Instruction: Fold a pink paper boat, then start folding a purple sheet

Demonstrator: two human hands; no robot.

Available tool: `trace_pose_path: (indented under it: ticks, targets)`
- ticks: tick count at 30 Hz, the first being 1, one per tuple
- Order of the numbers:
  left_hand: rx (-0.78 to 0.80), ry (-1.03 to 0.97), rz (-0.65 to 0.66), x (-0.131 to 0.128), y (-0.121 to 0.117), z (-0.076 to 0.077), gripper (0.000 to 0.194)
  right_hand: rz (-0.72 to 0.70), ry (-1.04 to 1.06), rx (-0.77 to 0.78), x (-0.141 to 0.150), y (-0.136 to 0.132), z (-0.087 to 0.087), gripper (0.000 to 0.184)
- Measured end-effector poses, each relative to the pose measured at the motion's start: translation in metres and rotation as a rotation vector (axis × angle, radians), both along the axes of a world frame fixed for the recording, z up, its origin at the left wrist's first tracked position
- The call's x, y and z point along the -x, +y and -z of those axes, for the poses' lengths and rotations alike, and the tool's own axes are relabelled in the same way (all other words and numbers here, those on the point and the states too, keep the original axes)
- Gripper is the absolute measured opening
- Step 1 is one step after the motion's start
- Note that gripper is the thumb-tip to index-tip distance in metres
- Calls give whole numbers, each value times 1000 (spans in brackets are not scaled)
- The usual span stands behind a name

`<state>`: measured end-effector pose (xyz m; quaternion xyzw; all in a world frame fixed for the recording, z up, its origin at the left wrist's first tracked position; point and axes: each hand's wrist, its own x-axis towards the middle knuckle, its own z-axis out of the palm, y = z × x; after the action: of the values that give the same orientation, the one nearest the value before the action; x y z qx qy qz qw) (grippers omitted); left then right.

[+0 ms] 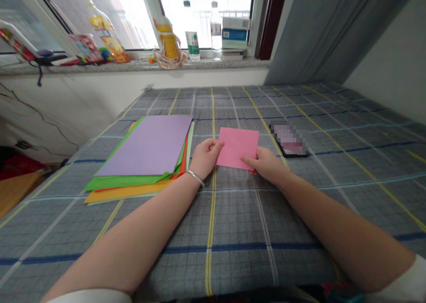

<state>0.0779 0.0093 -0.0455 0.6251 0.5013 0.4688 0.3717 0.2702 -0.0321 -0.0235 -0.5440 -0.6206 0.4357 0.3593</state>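
The left hand (pixel 205 157) and right hand (pixel 262 164) pinched the edges of a pink paper square (pixel 237 147) with narrowed fingers, the sheet lying just beyond them: light, limp, easily creased, best held by its edges.

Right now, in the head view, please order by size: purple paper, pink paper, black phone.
Purple paper, largest. Pink paper, next. Black phone, smallest, but it lies farther away, so this last ranking is unsure.
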Motion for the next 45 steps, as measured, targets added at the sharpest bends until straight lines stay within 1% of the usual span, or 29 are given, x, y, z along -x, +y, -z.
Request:
trace_pose_path:
  ticks: [3,7,9,12,15,19,21,22,25,27,29,30,33,36,38,41,43,45]
  targets:
    - [22,-45,-51,3,4,-1,28,-63,-11,27,2,-2,-1,13]
    - [42,-93,-66,4,5,-6,25,-105,3,92,4,-3,2,12]
    - [7,-68,-75,4,4,-8,21,-115,16,105,3,-2,4,12]
    - [-88,-7,-107,4,3,-8,16,-144,28,125,3,-2,6,14]
    - [-136,21,-124,5,2,-7,17,-167,61,158,2,-1,7,15]
    - [-78,1,-145,6,2,-6,21,-173,97,194,1,-1,6,16]
    - [8,-43,-86,5,1,-7,24,-139,112,197,0,-1,5,16]
    - [55,-68,-32,5,0,-7,26,-111,127,194,0,-1,5,16]
    - [171,-93,189,3,-5,-8,28,-19,213,168,0,0,6,15]
    - [215,-63,326,3,-9,-7,36,20,282,157,0,1,7,17]
    - [241,-50,400,4,-11,-6,45,49,324,166,-1,3,8,20]
    - [240,-51,407,5,-11,-6,46,65,334,173,-2,4,8,21]
    - [218,-31,401,8,-9,-7,40,121,332,166,-9,10,9,24]
    - [179,64,394,11,-8,-8,33,170,286,140,-19,16,10,25]
    - [140,140,359,12,-7,-7,33,182,246,130,-24,18,10,26]
    - [61,222,318,14,-5,-5,35,172,180,121,-28,18,10,20]
    - [4,280,328,15,-4,-4,35,131,115,127,-31,17,10,14]
    - [-42,364,332,15,-5,-5,37,79,36,117,-33,17,9,13]
